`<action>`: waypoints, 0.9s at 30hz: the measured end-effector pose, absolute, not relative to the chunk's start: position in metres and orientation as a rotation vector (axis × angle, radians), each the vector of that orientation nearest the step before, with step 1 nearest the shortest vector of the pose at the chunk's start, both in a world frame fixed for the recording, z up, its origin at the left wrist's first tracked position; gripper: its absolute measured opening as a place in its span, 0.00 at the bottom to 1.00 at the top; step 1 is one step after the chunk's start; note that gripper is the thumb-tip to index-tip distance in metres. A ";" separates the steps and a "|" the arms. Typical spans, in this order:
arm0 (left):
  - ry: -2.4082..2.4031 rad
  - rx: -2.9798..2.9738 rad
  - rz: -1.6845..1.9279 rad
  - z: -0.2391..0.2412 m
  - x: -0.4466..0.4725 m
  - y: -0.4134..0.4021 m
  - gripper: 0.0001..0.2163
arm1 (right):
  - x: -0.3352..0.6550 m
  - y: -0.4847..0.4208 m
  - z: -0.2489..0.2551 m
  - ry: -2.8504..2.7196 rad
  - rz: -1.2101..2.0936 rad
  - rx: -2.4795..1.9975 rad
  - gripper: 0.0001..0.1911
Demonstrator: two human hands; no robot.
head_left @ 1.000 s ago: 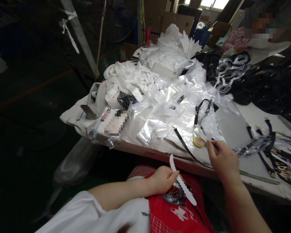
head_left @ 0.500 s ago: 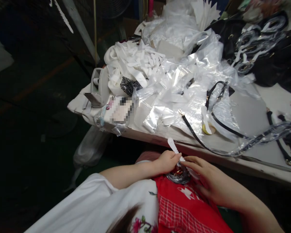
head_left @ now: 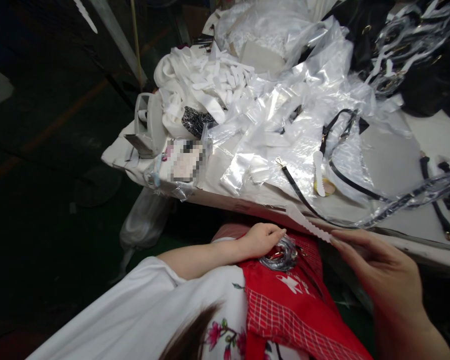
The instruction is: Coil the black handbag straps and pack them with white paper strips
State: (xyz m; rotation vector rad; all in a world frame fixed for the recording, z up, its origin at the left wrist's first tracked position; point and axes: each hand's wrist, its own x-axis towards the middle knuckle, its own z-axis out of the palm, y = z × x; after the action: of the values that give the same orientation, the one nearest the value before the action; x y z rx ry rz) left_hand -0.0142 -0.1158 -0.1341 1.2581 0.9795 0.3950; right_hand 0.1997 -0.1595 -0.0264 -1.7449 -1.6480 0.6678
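My left hand (head_left: 261,241) is closed on the edge of a coiled strap (head_left: 279,256) wrapped in clear plastic, with small gold metal parts showing in it. The coil rests against the red apron (head_left: 303,300) over my lap. To the right, my right hand (head_left: 382,265) pinches one end of a white notched strip (head_left: 309,225) between thumb and fingers. The strip slants up and left, apart from the coil, just in front of the table edge.
On the table (head_left: 386,150) lie clear plastic bags (head_left: 285,135), a heap of white strips (head_left: 210,85), a tape dispenser (head_left: 148,122) and a black strap (head_left: 294,187) with a gold clip. A yellow tape roll (head_left: 328,187) has another strip against it. Black bags (head_left: 427,85) stand at the right.
My right hand has moved away from the coil to the right, drawing the white strip out of my left hand. My left hand stays on the coil. The view has shifted slightly.
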 end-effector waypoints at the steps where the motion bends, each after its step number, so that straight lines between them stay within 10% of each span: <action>1: 0.978 1.236 0.398 -0.135 -0.014 -0.116 0.22 | 0.202 -0.160 -0.021 -1.661 0.785 -1.724 0.07; 27: 1.006 1.199 0.316 -0.139 -0.014 -0.117 0.24 | 0.210 -0.148 0.008 -2.395 1.321 -1.245 0.04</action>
State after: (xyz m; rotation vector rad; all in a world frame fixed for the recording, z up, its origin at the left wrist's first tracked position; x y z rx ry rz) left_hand -0.0143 -0.1173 -0.1388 1.1987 1.0057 0.3164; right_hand 0.2103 -0.1476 0.0076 -1.2450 -2.3951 1.3213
